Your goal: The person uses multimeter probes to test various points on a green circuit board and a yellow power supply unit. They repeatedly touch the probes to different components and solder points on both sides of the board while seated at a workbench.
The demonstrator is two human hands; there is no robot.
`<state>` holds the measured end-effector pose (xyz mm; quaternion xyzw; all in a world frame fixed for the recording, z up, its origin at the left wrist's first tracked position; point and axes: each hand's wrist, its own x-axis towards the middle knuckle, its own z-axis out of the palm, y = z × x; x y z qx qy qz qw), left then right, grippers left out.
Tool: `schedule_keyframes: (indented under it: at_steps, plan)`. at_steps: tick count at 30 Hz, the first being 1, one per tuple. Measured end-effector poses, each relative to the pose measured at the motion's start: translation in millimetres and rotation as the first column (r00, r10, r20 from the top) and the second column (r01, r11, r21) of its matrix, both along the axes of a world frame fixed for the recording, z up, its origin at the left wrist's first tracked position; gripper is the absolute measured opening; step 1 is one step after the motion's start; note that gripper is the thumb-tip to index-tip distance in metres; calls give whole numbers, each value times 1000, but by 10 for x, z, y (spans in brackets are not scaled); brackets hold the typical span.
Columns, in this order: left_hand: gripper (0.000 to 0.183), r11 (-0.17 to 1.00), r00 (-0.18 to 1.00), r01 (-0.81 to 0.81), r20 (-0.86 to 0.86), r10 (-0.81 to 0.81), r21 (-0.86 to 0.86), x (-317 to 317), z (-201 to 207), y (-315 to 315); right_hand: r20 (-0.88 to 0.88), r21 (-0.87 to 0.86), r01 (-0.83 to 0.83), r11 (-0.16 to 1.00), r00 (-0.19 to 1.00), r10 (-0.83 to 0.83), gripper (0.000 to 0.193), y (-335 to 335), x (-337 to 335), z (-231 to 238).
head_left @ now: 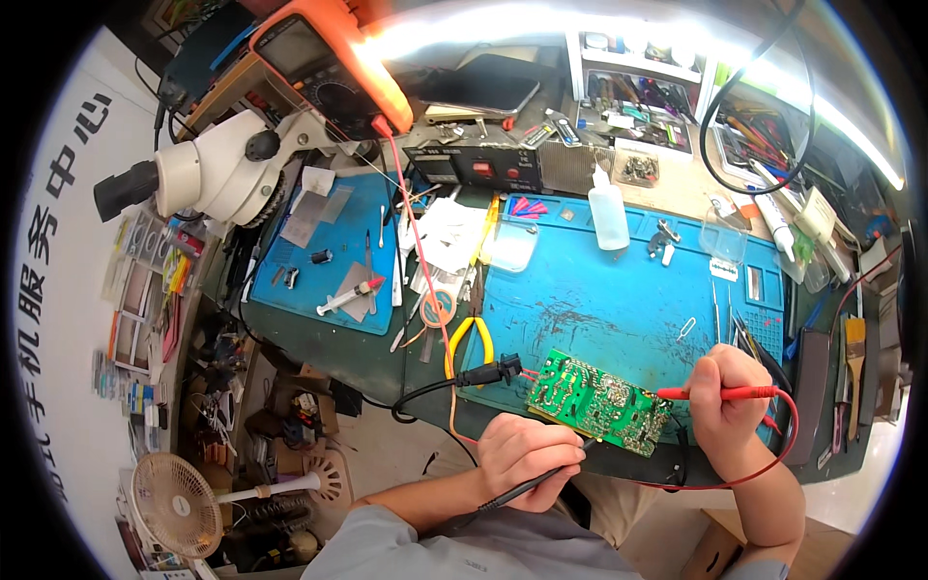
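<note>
A green circuit board (601,401), solder side up, lies at the near edge of the blue mat. My left hand (530,454) is closed round a black test probe (527,485), its tip at the board's lower edge. In my right hand (727,391) is a red test probe (681,393), pointing left at the board's right end; whether either tip touches metal I cannot tell. A red lead (795,435) curves down from the red probe. Beside the board's left end rests a black power plug (488,372) on a cord. An orange multimeter (333,68) stands at the upper left.
Yellow-handled pliers (469,343) lie left of the board on the blue mat (541,290). Further back are a white squeeze bottle (609,213) and a black power supply unit (478,166). A microscope (213,169) overhangs the left mat. Tweezers (716,307) and a brush (855,362) are at the right.
</note>
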<state>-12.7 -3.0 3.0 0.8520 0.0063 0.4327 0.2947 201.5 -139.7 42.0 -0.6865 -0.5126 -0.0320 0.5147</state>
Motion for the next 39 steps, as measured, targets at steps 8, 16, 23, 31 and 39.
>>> schedule_keyframes:
  at_steps: [8,16,23,31,39]
  plan:
    - [19,1000,1000,-12,13,12,-8,10,-17,-17,1,13,12,1000,1000,-12,31,4,1,0]
    - [19,1000,1000,-4,-9,4,0,-3,20,11,22,55,23,998,999,-24,29,33,-7,-7]
    - [18,999,998,42,-38,-43,-16,3,14,35,4,43,4,999,1000,-4,33,52,-10,52]
    - [11,1000,999,22,-28,-21,9,31,-5,10,-24,67,0,998,1000,2,34,56,0,37]
    - [10,1000,999,16,-35,-16,8,11,-7,25,-52,114,-51,992,997,57,29,49,-14,52]
